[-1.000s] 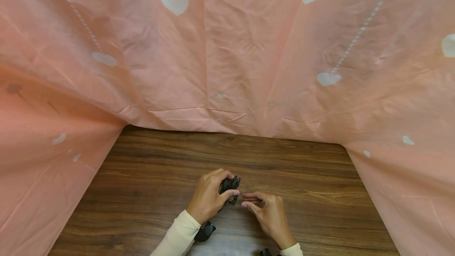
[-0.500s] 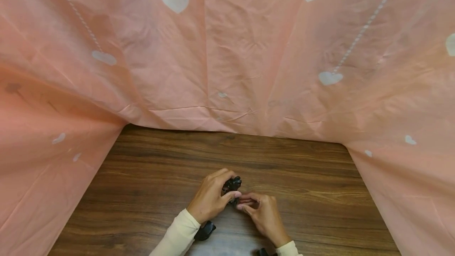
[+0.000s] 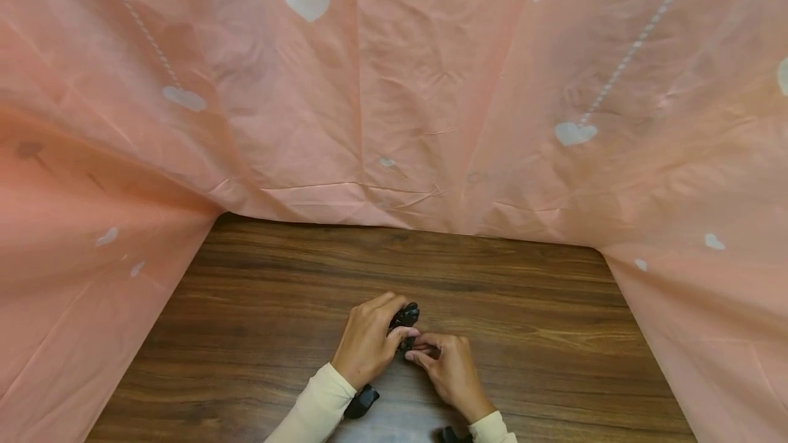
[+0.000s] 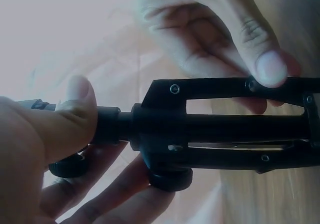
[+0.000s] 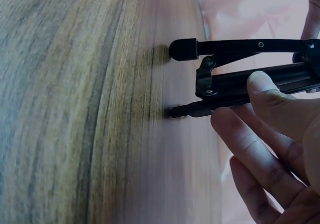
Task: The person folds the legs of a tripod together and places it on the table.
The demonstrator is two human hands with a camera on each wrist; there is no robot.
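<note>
The left hand (image 3: 364,342) is clamped on the neck of a small black tripod (image 3: 405,316), thumb on one side and fingers curled beneath. The right hand (image 3: 451,366) pinches a leg (image 4: 215,88) farther down, away from the left grip; its thumb presses the leg, with fingertips behind. The tripod thus sits between both hands, its feet (image 5: 184,49) pointing at the table (image 3: 523,292) beyond the right grip; whether they touch it I cannot tell.

Judging by the legs, the work seems partway through: they lie close along the centre post (image 4: 240,128), linked to it by the brace (image 5: 204,78), and are not spread into a stand. One stands slightly off the post. What seems left is setting the legs in their final position, then letting go; whether that means folded or spread, the pictures do not settle.
</note>
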